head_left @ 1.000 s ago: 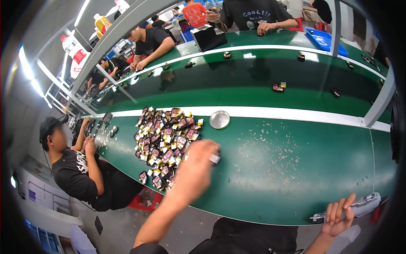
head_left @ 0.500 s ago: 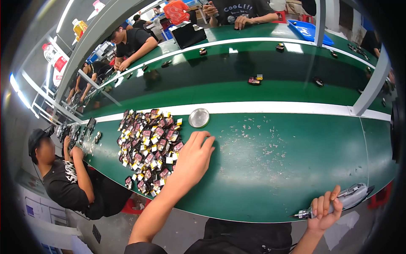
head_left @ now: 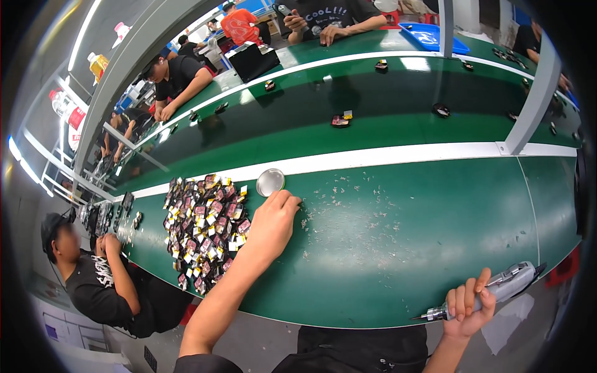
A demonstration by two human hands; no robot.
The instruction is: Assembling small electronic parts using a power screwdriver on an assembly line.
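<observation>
My left hand [head_left: 272, 225] reaches over the green work surface, just below a round shallow metal tin [head_left: 270, 182]. Its fingers are bent and drawn together, with the tips turned down and mostly hidden; whether they hold anything I cannot make out. To its left lies a heap of small black devices [head_left: 205, 230] with pinkish and white-and-yellow parts. Many tiny pale bits, like small screws [head_left: 367, 224], are scattered to its right. At the lower right, my right hand [head_left: 469, 306] is wrapped round a grey electric screwdriver [head_left: 510, 283], whose bit points left.
Beyond a white rail [head_left: 373, 158] runs a dark green belt [head_left: 385, 93] carrying a few devices. Grey frame posts [head_left: 538, 99] rise from the rail. A person in black [head_left: 99, 267] works at my left; others sit across the belt. A blue tray [head_left: 429, 38] stands far right.
The whole view has shifted somewhat. My left hand has moved closer to the tin, and its fingers have drawn together. My right hand still holds the screwdriver.
</observation>
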